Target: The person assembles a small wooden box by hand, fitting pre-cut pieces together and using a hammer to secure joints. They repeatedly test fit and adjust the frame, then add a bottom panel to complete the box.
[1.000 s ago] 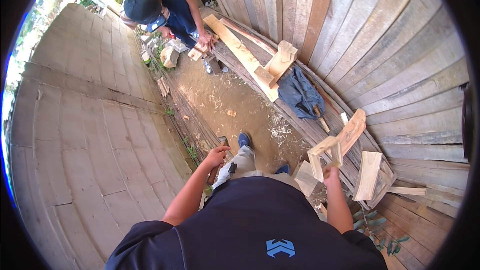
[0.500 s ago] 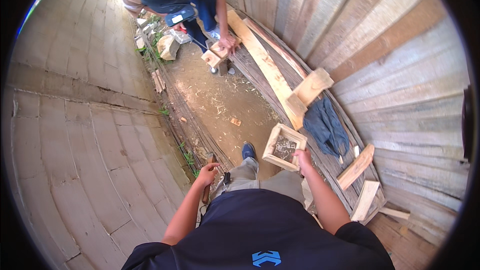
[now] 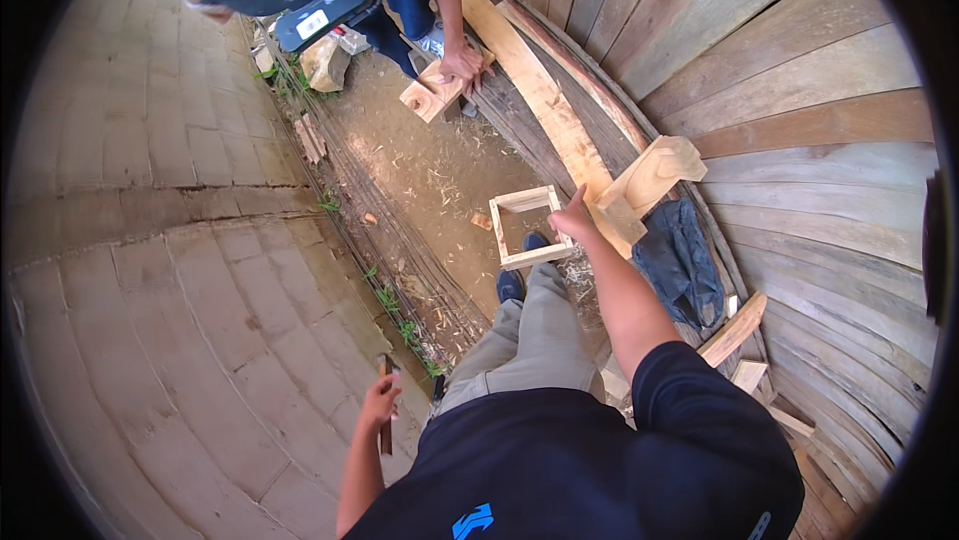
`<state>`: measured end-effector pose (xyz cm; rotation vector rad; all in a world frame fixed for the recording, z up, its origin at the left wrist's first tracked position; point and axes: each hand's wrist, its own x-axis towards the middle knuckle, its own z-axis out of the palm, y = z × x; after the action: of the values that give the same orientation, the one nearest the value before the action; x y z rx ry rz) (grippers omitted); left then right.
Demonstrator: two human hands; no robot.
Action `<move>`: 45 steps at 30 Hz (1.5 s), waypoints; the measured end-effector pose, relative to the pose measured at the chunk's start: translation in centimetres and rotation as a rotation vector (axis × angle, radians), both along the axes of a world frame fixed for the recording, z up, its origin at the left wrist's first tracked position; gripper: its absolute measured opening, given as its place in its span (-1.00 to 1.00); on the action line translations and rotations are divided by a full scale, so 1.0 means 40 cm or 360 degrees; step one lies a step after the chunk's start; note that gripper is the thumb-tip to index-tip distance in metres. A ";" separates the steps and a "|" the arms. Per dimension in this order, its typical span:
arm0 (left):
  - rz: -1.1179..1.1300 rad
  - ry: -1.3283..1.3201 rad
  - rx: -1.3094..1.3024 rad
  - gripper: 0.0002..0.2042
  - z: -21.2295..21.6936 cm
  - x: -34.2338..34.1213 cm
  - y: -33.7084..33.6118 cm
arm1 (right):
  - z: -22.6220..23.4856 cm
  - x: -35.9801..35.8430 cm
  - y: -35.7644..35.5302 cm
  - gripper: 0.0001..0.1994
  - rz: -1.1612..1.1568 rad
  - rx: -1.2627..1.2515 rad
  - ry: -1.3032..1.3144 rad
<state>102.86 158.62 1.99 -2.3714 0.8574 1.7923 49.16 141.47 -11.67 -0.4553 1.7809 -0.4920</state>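
Note:
My right hand (image 3: 570, 220) reaches forward and grips the right side of a square, open wooden frame (image 3: 537, 258), held above the ground near my shoes. Through the frame show the dirt and one dark shoe (image 3: 535, 240). Down by my left side, my left hand (image 3: 380, 402) is closed round the brown wooden handle of what looks like a hammer (image 3: 386, 437), its head pointing forward. Ahead, another person's hand (image 3: 463, 64) presses on a notched wooden block (image 3: 432, 90) at the far end of the bench; that person's other hand is hidden.
A weathered wooden bench (image 3: 519, 130) runs along the right, bearing a long plank (image 3: 534, 90), an angled wood piece (image 3: 651, 177), a dark cloth (image 3: 681, 265) and offcuts (image 3: 734, 330). A plank wall (image 3: 799, 180) stands right, a block wall (image 3: 170, 320) left. Shavings litter the dirt.
My right hand has moved forward and left with the wooden frame, which has turned. My left hand has drawn back with the hammer. The other person has leaned further left.

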 end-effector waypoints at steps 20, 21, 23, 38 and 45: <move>-0.0035 0.0131 0.0048 -0.62 0.006 -0.118 -0.169 | -0.037 -0.018 0.153 -0.29 -0.0229 -0.0248 -0.0138; -0.0111 0.0167 0.0029 -0.62 0.002 -0.129 -0.192 | -0.024 -0.011 0.180 -0.36 -0.0254 -0.0255 -0.0156; -0.0376 0.0243 -0.0075 -0.62 -0.019 -0.159 -0.235 | 0.000 -0.007 0.233 -0.41 -0.0329 -0.0199 -0.0187; -0.1415 0.0486 -0.0110 -0.64 -0.158 -0.424 -0.396 | 0.160 -0.023 0.847 -0.66 -0.1880 -0.0276 -0.0108; -0.1535 0.0577 -0.0025 -0.62 -0.093 -0.536 -0.342 | 0.065 -0.005 1.116 -0.64 -0.2469 0.0014 -0.0413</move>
<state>81.44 144.95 -1.72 -1.2042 1.6554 1.7123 48.94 186.11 -9.07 1.0897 1.5708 -1.4843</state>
